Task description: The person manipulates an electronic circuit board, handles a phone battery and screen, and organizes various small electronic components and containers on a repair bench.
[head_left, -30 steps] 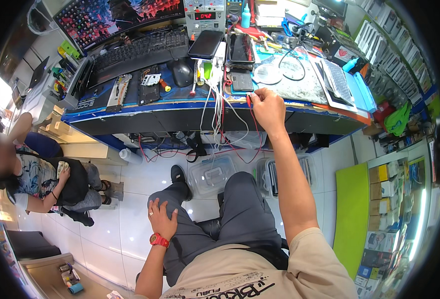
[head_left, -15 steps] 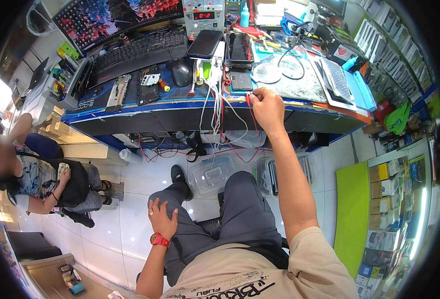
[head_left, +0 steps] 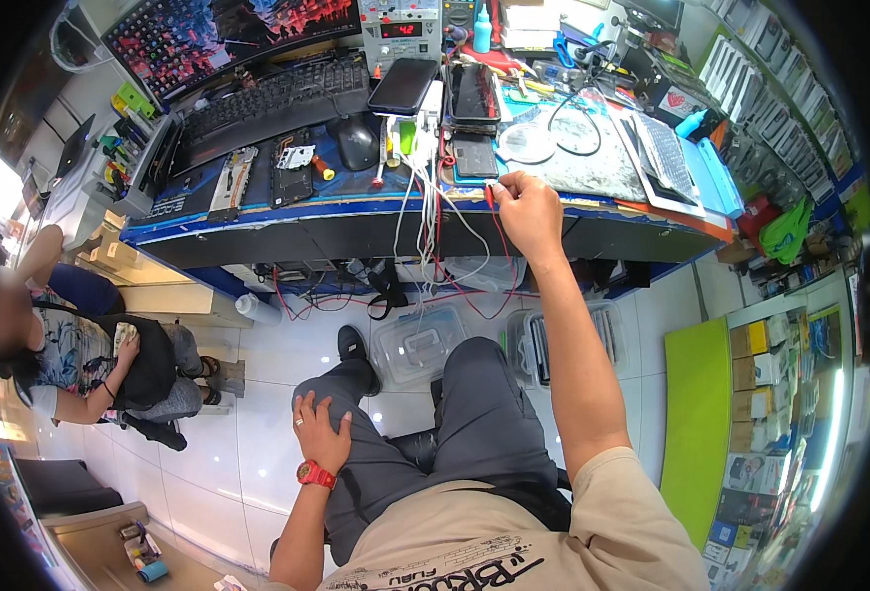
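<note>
Head view: the right hand (head_left: 529, 207) has its thumb and forefinger pinched shut on a small red clip (head_left: 490, 196). Taking the black mouse (head_left: 353, 145) as the landmark, the clip is to its right and nearer the person, at the front edge of the table (head_left: 356, 225). A thin red wire (head_left: 503, 241) hangs down over that edge just beside the hand. Next to the clip, right of the mouse, lies a dark flat phone (head_left: 475, 156); whether the clip's tip touches it, I cannot tell.

Between the mouse and the clip, white cables (head_left: 425, 202) spill over the table edge. A black phone (head_left: 402, 87) rests beyond the mouse, slightly to its right, and farther back stands a power supply (head_left: 402, 34) with a lit red display. The keyboard (head_left: 272, 103) stretches away to the left of the mouse. Near the mouse on that same side are a screwdriver (head_left: 323, 167) with an orange handle and an opened phone frame (head_left: 292, 184).

Below the mouse, well apart from the table, the left hand (head_left: 321, 431) rests with its fingers spread on the person's left leg (head_left: 356, 394). A red watch (head_left: 315, 474) circles that wrist.
</note>
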The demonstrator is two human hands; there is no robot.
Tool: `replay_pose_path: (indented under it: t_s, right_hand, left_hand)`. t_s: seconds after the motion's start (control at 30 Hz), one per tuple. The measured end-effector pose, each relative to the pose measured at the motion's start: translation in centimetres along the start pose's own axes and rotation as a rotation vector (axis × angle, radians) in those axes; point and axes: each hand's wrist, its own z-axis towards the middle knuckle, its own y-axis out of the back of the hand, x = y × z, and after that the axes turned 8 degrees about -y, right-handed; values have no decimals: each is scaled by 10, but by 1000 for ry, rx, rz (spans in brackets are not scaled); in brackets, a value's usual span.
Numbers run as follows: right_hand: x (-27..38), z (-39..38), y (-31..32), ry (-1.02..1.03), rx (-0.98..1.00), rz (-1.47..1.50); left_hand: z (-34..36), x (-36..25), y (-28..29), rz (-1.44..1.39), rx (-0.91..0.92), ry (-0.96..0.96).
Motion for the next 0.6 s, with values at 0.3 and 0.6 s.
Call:
replay_pose_path:
  t_s: [0.3, 0.6]
  right_hand:
    - [1, -1, 1, 3, -13, 0]
    - [-1, 1, 1, -8, -4, 9]
  left_hand:
    - [1, 0, 0, -8, 2, 9]
    - [1, 1, -1, -14, 3, 7]
